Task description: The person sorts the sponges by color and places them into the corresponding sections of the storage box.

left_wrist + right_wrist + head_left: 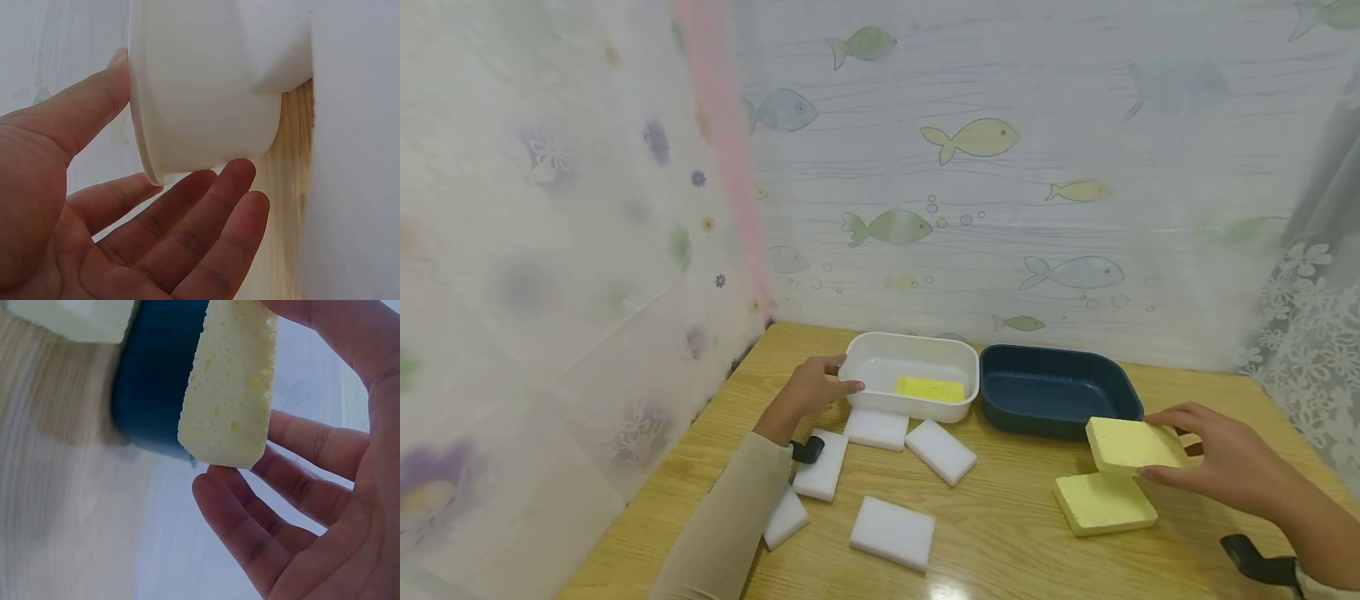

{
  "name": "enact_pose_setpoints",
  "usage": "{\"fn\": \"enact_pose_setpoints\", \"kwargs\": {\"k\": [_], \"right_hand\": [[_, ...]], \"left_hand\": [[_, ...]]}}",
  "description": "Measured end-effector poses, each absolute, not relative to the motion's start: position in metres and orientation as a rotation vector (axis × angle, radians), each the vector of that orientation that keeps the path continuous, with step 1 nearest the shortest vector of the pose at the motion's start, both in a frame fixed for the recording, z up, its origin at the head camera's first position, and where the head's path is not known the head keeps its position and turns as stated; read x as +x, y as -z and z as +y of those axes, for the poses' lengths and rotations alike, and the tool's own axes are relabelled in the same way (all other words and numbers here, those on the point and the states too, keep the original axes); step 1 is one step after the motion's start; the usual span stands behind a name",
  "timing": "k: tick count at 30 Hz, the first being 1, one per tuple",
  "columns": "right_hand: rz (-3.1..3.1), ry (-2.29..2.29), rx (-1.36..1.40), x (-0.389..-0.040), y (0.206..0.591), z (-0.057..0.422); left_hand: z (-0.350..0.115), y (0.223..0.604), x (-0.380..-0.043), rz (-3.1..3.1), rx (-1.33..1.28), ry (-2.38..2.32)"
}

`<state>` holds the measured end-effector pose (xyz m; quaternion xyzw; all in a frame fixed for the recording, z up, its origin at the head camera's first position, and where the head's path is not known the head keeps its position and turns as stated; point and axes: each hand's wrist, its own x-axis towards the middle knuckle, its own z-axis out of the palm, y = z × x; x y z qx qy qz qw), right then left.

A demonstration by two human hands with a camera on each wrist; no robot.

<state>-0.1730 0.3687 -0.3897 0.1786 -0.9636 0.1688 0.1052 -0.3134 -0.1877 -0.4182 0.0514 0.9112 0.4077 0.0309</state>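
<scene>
Head view: I see a wood-grain table (1000,542), lower frame.
Left hand (811,385): gripping a white rectangular plastic tub (940,412), mid-frame.
Right hand (1228,458): clamped on a pale-yellow porous sponge block (1131,444), lower right, near a dark-blue rectangular plastic tub (1037,423).

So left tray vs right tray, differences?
The left tray is white, the right tray dark blue. A yellow sponge lies in the left tray; none shows in the right tray. The left hand holds the left tray's end; no hand holds the right tray. Both are open-topped with rounded corners.
</scene>
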Motion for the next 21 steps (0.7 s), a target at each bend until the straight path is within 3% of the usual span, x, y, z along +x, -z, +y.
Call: {"fn": "enact_pose_setpoints", "kwargs": {"k": [21], "right_hand": [[-2.799,-0.480,0.602,-0.196,0.377,0.335]], "left_hand": [[-0.190,0.421,-0.316,2.809,0.181,-1.263]]}}
